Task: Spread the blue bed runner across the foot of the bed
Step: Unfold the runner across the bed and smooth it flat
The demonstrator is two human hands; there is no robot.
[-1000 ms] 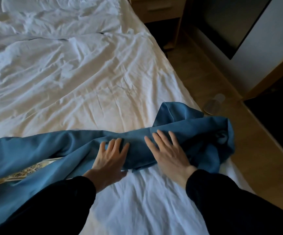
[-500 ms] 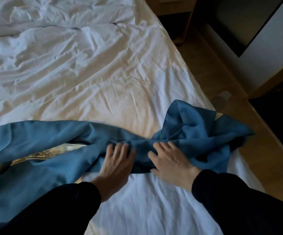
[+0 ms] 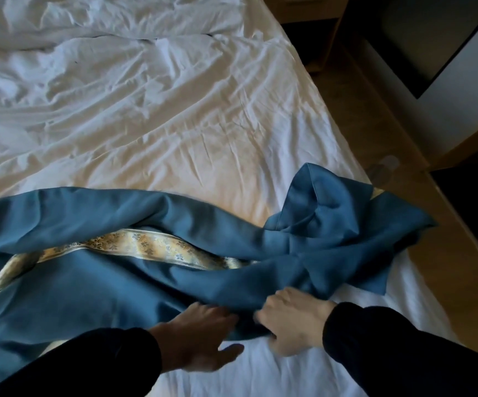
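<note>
Clutching blue runner (image 3: 94, 296) near edge, right hand (image 3: 292, 322) | left hand (image 3: 203, 336) grip apparently loose, blurred | bed (image 3: 174, 124) rumpled

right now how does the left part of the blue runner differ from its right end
The left part of the runner lies broad and fairly flat, its gold patterned band showing. The right end is bunched, with a fold standing up, only a sliver of gold showing, and it overhangs the bed's edge. Both rest on the white sheet.

A wooden floor (image 3: 447, 285) runs right of the bed; a pale slipper (image 3: 382, 167) lies on it near a dark cabinet (image 3: 432, 44).
</note>
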